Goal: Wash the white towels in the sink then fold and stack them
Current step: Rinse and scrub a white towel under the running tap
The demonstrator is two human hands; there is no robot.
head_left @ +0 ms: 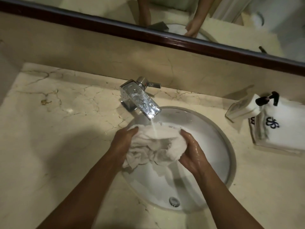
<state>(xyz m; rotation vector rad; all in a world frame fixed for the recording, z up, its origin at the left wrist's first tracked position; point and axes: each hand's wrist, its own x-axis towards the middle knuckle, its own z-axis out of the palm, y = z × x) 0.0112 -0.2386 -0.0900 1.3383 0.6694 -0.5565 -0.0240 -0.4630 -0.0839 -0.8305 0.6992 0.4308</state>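
Note:
A wet, bunched white towel [155,146] hangs over the round white sink [214,134], directly under the running stream from the chrome faucet [142,98]. My left hand [123,142] grips the towel's left side with curled fingers. My right hand [192,151], shiny with water, grips its right side. Part of the towel droops below my hands into the bowl. A folded stack of white towels [280,134] with a dark embroidered monogram lies on the counter at the far right.
A white soap dispenser [247,106] with a dark pump stands beside the folded stack. The marble counter [57,121] spreads wide to the left of the sink. A dark-framed mirror [165,37] runs along the back wall. The drain [174,201] sits at the bowl's near side.

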